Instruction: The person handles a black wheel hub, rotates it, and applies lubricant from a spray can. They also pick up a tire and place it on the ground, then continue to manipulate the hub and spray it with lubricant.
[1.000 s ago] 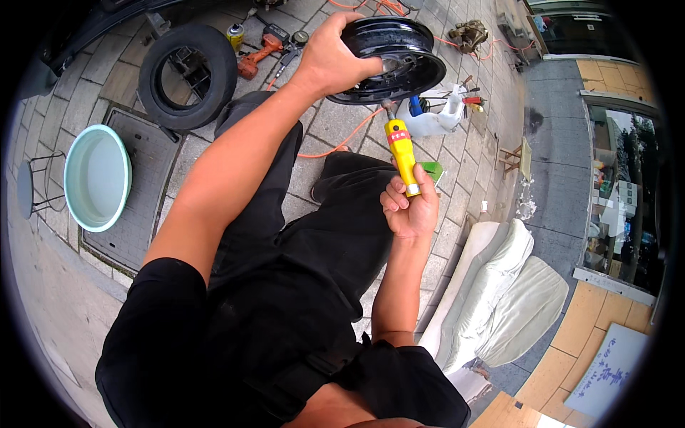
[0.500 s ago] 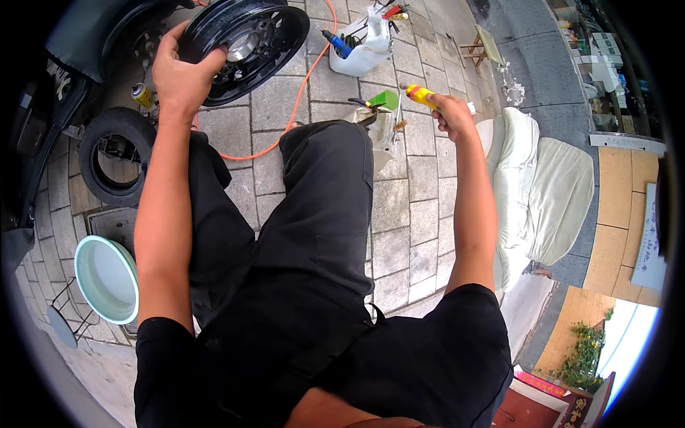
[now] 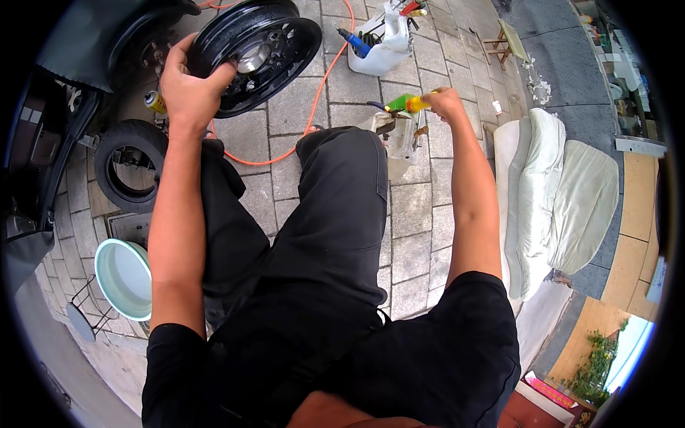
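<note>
My left hand (image 3: 191, 89) grips the edge of a black wheel rim (image 3: 289, 53), thumb over its face and fingers round its outer side. The rim is tilted, with a silver hub ring in the centre. In my closed right hand (image 3: 447, 105) is a small yellow tube (image 3: 418, 104), pointing left; most of its back end is hidden by my fingers. The tube overlaps a green item (image 3: 398, 104) above a whitish cut-open container (image 3: 405, 148) on the paving. I cannot tell whether tube and green item touch.
An orange hose (image 3: 315, 107) curves across the paving. Beyond it stands a white cut jug (image 3: 378, 61) with a blue-handled tool (image 3: 357, 44). At left are a small tyre (image 3: 114, 178), a yellow can (image 3: 155, 101) and a pale green basin (image 3: 103, 282). Cushions (image 3: 539, 207) lie at right.
My right hand has moved left and slightly away from me, bringing the yellow tube over the green item. My left hand keeps its hold on the wheel rim. The whole view has shifted a little.
</note>
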